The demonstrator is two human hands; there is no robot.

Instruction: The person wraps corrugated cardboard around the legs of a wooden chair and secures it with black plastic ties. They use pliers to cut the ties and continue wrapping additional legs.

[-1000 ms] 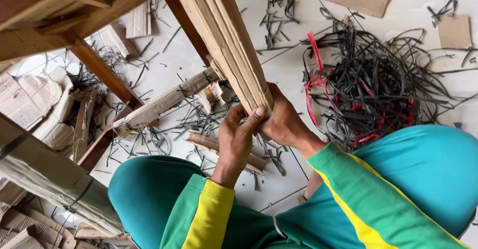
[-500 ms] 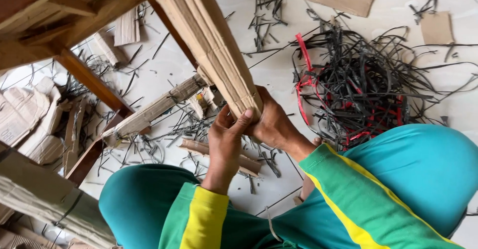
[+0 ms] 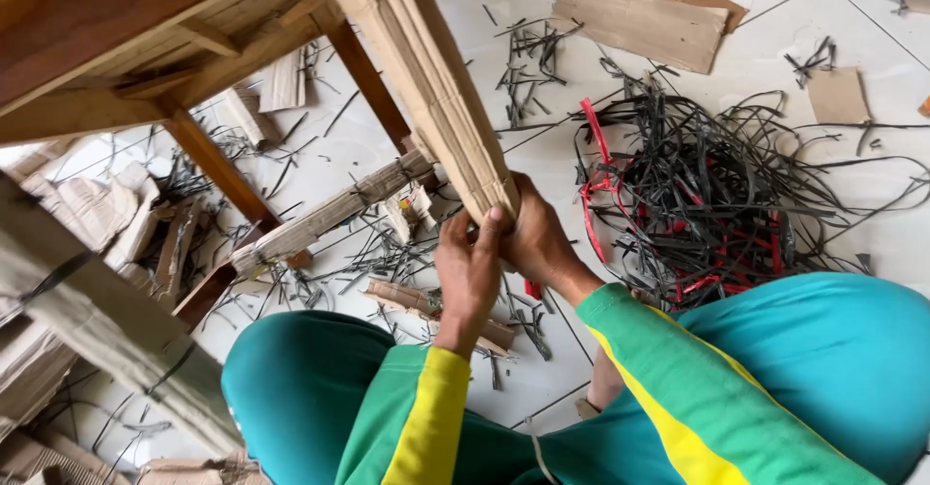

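A: What is taking up most of the view?

B: A wooden table is standing at upper left over a white tiled floor, and a tangle of black and red straps is lying at right. Cardboard scraps are lying around it.

A: And the cardboard bundle?

B: The bundle is slanting from top centre down to the middle, its lower end sitting between both hands, above the knees.

A: How are the hands holding it?

B: The left hand is closing around the bundle's end, fingers curling up its near side. The right hand is gripping the same end from the other side, touching the left.
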